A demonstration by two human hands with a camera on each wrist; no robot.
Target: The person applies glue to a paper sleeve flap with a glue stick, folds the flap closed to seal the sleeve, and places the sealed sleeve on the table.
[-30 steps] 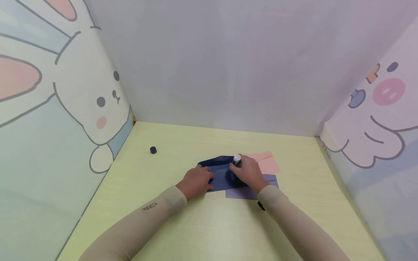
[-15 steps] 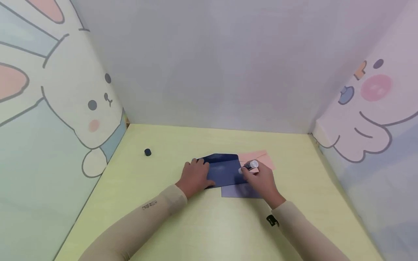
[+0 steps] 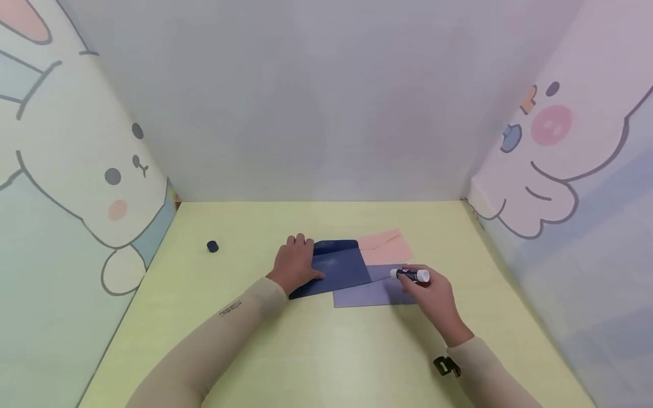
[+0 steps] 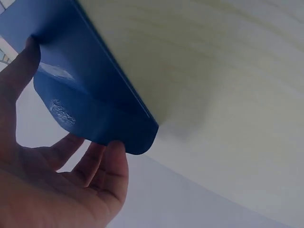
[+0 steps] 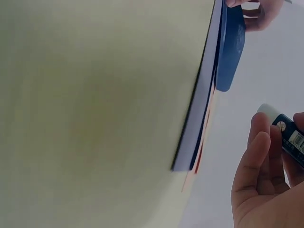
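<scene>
My left hand (image 3: 295,262) holds the left part of a dark blue envelope (image 3: 339,269), thumb on its front and fingertips at the raised flap's edge. In the left wrist view, whitish shiny smears show on the flap (image 4: 61,111). My right hand (image 3: 436,297) grips a glue stick (image 3: 413,275) with a dark label and white ends, tilted over a purple envelope (image 3: 377,296). The blue envelope overlaps this purple one. Behind them lies a pink envelope (image 3: 388,249), partly covered. In the right wrist view the glue stick (image 5: 292,135) is apart from the envelopes.
A small dark cap (image 3: 212,246) stands at the left on the pale yellow table (image 3: 316,351). A grey wall (image 3: 316,113) rises behind, with cartoon-printed walls on both sides. A small black item (image 3: 446,366) shows beside the right sleeve.
My right hand has drawn the glue stick off the blue envelope to the right, tipping it from upright to nearly level. The left hand has spread its thumb along the envelope. The head view has shifted.
</scene>
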